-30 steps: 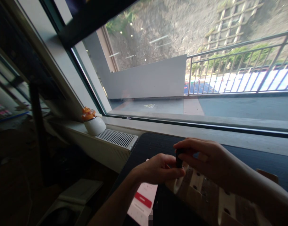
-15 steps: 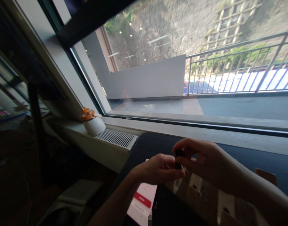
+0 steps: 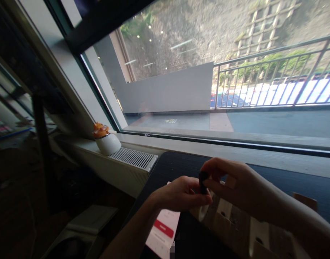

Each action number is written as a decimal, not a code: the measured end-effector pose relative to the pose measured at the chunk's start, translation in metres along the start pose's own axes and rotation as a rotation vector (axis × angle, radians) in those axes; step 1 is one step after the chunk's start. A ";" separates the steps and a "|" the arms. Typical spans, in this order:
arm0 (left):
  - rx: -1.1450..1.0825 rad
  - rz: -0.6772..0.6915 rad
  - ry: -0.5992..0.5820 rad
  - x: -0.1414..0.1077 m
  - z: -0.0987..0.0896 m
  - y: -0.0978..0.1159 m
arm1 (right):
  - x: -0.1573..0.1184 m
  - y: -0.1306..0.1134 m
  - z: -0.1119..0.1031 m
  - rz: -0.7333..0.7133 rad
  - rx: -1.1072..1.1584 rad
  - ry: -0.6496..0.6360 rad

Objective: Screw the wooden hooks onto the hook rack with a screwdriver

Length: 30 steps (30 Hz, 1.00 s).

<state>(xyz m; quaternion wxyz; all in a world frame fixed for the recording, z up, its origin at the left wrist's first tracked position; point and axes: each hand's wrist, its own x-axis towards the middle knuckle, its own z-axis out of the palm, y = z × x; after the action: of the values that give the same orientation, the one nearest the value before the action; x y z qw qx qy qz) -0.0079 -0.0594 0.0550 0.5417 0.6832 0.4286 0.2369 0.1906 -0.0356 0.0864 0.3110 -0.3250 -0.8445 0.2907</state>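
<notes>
A small black cylindrical piece (image 3: 203,182) is pinched between my two hands above the dark table; its exact kind is not clear. My left hand (image 3: 182,194) grips its lower end between thumb and fingers. From the right, my right hand (image 3: 230,180) holds the upper end between thumb and forefinger. Beneath my hands and right forearm lies a wooden piece with round holes (image 3: 258,240), partly hidden. Under my left wrist a phone (image 3: 165,230) lies with its screen lit, showing a red button.
The black table (image 3: 175,163) meets the window sill (image 3: 186,143). A small wooden block (image 3: 304,201) sits behind my right forearm. To the left, a white pot with an orange top (image 3: 108,144) stands beside a slatted vent (image 3: 134,158). A pale box (image 3: 92,219) lies lower left.
My right thumb and forefinger have shifted slightly on the black piece, and its upper end now tilts a little to the left. My left hand stays nearly still.
</notes>
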 end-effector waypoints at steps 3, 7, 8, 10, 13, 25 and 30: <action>-0.022 0.033 -0.012 0.000 0.000 -0.003 | -0.001 -0.001 0.000 -0.014 -0.017 0.004; -0.027 0.041 -0.023 0.001 0.000 -0.005 | -0.001 -0.001 0.001 -0.044 -0.037 0.012; -0.021 0.037 -0.021 0.001 0.000 -0.005 | 0.000 -0.001 0.001 -0.057 -0.039 0.013; 0.000 0.028 -0.016 0.001 0.000 -0.005 | 0.001 -0.001 -0.001 -0.079 -0.032 0.008; 0.024 0.012 -0.016 0.001 0.000 -0.004 | 0.003 0.000 -0.003 -0.091 0.007 -0.027; -0.003 0.055 -0.013 0.002 0.001 -0.006 | 0.002 0.001 0.004 -0.003 -0.008 0.028; -0.010 0.022 -0.037 0.002 0.001 -0.005 | 0.002 -0.004 0.002 -0.030 0.002 -0.024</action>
<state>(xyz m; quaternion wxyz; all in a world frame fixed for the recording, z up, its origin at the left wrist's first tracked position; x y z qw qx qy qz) -0.0080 -0.0577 0.0494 0.5505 0.6892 0.4099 0.2323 0.1866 -0.0369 0.0884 0.3056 -0.3084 -0.8528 0.2904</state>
